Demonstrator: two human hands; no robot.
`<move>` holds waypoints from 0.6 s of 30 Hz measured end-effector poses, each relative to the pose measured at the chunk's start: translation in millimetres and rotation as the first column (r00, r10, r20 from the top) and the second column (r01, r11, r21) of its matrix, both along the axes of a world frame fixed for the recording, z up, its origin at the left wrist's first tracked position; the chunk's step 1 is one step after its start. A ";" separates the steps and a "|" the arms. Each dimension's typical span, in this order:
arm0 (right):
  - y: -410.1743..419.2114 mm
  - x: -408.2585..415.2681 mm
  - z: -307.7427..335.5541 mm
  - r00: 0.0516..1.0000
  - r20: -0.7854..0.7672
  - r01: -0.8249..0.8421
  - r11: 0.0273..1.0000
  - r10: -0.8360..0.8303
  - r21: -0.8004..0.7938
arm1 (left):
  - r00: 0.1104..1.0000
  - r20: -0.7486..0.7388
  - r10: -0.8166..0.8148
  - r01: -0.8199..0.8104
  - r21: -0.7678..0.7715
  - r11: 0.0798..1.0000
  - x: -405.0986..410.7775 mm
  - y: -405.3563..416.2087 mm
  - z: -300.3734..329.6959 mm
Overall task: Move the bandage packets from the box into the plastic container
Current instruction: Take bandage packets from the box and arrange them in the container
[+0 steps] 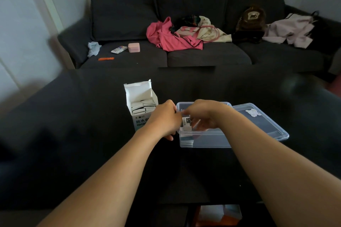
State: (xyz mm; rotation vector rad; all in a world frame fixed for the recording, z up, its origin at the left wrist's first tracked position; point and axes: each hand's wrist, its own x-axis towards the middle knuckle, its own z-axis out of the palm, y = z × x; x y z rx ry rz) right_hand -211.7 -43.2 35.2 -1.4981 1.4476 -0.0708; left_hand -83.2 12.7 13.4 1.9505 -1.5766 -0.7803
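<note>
Evidently the bandage packets (pixel 186 123) are very light, thin and flexible, paper-wrapped things that will bend or fan apart rather than break, so they are best pinched by the flat faces near the middle, several together, with a gentle squeeze. Their wrappers look smooth, and a loose stack could slide apart if held only by one edge.

They look white with black bands and small print. Some stand packed on end in the open white box (pixel 141 105), whose flap is turned up at the back; the box stands on the dark tabletop (pixel 92 134), just beside the left end of the clear plastic container (pixel 204 139). A small bundle is held over the left end of the container, and a few seem already to lie in its near left corner, though the clear wall blurs them.

Both hands meet at that bundle. The right hand (pixel 206 114) reaches in over the container with fingers curled about the packets. The left hand (pixel 164 118) is curled at the container's left wall, its fingertips touching the bundle or the rim; which one I cannot tell. The container's clear lid (pixel 262 123) lies flat, partly tucked under its right side.
</note>
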 end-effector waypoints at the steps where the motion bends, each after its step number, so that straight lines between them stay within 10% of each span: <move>1: 0.8 1.1 1.1 1.000 0.000 -0.007 1.000 0.007 0.005 | 1.000 0.000 0.000 0.000 0.001 1.000 -0.1 0.0 0.4; 18: 4.1 -0.6 8.7 0.996 -0.076 0.049 0.997 -0.054 -0.066 | 0.992 -0.030 0.122 -0.125 -0.317 0.940 26.8 11.5 14.0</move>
